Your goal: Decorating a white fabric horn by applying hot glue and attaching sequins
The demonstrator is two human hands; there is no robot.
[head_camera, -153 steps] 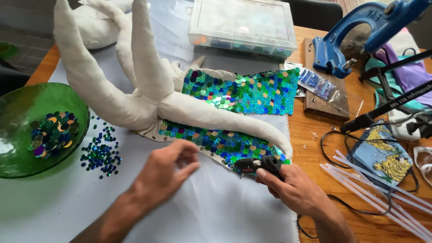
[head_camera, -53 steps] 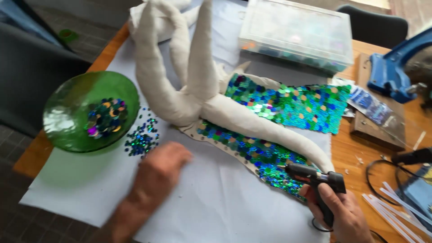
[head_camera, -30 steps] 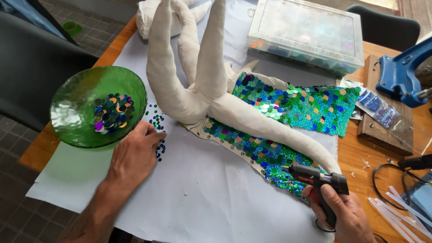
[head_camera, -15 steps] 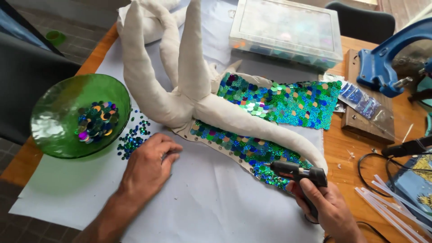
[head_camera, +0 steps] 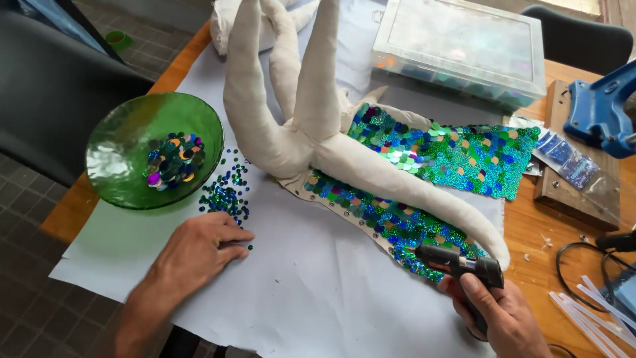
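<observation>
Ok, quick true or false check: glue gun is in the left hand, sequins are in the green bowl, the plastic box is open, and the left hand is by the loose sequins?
1. The glue gun is in the left hand. False: the right hand grips it.
2. The green bowl holds sequins. True.
3. The clear plastic box is open. False: its lid is on.
4. The left hand rests by the loose sequins on the white paper. True.

Wooden table (head_camera: 575,219), orange-brown, mostly under a white paper sheet (head_camera: 298,278). Grey tiled floor (head_camera: 26,265) at left. Dark chair (head_camera: 53,99) beside table's left edge; another dark chair (head_camera: 576,40) at far side. Daylight, even.
</observation>
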